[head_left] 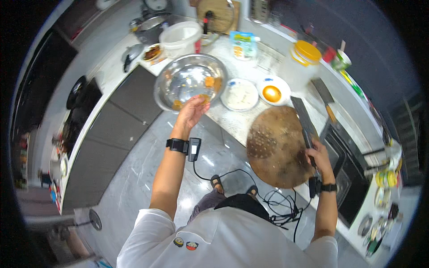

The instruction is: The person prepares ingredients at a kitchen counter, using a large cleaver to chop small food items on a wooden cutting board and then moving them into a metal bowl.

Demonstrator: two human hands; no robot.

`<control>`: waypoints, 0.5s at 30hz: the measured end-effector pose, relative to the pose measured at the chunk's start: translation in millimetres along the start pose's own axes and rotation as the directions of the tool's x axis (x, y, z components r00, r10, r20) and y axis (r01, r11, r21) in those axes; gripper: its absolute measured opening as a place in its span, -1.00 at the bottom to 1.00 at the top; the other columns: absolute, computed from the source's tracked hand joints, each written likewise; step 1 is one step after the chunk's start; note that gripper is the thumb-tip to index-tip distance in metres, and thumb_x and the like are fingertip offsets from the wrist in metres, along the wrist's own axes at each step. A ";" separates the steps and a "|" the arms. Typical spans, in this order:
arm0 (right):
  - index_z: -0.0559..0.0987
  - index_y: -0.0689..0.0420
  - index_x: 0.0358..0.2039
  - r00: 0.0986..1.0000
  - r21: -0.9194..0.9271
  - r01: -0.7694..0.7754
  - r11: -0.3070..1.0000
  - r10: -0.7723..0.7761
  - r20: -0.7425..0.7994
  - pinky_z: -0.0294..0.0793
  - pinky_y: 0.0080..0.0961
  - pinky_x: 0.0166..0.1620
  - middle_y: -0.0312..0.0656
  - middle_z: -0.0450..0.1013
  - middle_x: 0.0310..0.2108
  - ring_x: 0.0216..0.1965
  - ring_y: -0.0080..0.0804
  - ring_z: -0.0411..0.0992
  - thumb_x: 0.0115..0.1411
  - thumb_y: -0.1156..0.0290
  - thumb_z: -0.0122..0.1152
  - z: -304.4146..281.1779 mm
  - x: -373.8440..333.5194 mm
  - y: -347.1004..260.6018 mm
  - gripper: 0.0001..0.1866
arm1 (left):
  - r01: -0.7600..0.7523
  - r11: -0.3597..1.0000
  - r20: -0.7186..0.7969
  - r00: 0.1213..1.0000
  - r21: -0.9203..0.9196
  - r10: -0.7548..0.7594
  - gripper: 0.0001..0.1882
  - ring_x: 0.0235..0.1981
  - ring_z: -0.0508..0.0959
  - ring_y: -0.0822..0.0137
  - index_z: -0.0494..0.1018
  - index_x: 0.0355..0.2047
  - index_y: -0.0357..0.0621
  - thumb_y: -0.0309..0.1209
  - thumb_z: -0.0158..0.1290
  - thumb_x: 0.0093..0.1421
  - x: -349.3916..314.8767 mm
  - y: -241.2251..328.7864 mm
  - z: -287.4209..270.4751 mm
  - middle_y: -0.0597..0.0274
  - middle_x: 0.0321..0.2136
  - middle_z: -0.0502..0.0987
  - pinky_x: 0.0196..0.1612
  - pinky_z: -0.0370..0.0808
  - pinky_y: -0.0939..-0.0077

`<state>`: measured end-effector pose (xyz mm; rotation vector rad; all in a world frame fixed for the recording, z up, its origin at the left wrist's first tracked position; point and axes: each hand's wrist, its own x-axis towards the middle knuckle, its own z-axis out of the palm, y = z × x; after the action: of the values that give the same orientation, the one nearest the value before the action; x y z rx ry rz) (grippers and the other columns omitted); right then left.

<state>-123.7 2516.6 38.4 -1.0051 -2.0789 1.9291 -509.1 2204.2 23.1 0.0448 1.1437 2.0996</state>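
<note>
Over the near rim of a steel bowl (161,85), my left hand (193,112) is closed, its fingertips pinching a small orange-yellow piece of food (204,98). Inside the bowl lie an orange chunk (209,81) and another small piece (177,104) of similar colour. My right hand (319,156) grips the handle of a cleaver (304,118), its dark blade pointing away from me above the right part of a round wooden chopping block (281,147). Right of the bowl sit a plate of white powder (240,94) and a white bowl with orange liquid (271,93), perhaps egg.
Beyond the block lies a second cleaver (323,91) beside a dark sink (351,178). A yellow-lidded jar (304,60), a standing pouch (243,46) and a white tub (181,38) line the back. Black cables (283,207) trail on the floor near my feet.
</note>
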 end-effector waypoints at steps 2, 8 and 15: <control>0.45 0.35 -0.30 1.000 -0.084 -0.001 0.996 -0.001 -0.020 0.29 -0.58 -0.61 -0.24 0.38 -0.61 -0.71 -0.54 0.34 0.03 0.52 0.14 0.9 -2.2 -2.6 -0.78 | 0.019 0.999 0.054 0.998 0.030 -0.020 -0.76 -0.29 0.56 0.23 0.30 -0.18 -0.20 -0.53 0.07 0.16 8.5 -8.4 10.6 0.09 -0.27 0.50 -0.19 0.58 0.41; 0.47 0.36 -0.23 0.994 -0.095 -0.040 0.995 0.030 -0.104 0.27 -0.59 -0.63 -0.26 0.39 -0.62 -0.71 -0.56 0.35 0.06 0.52 0.14 -9.6 -11.2 11.5 -0.75 | 0.215 0.911 0.099 0.959 0.351 -0.264 -0.65 -0.35 0.56 0.32 0.36 -0.10 -0.21 -0.40 0.15 0.14 30.1 -82.2 75.2 0.14 -0.25 0.52 -0.24 0.57 0.47; 0.44 0.31 -0.14 0.982 -0.530 -0.051 0.847 -0.054 -0.180 0.47 -0.28 -0.35 0.05 0.50 -0.49 -0.49 -0.14 0.52 -0.06 0.39 0.21 -45.2 -14.3 51.9 -0.56 | 0.306 0.804 0.089 0.911 0.510 -0.403 -0.72 -0.51 0.53 0.39 0.38 -0.22 -0.24 -0.45 0.19 0.10 37.5 -229.9 158.2 0.21 -0.44 0.50 -0.46 0.53 0.59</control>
<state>-69.8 2544.7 2.9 -1.2186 -2.5497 1.1951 -346.3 2417.4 -62.7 0.2473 1.4109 1.4029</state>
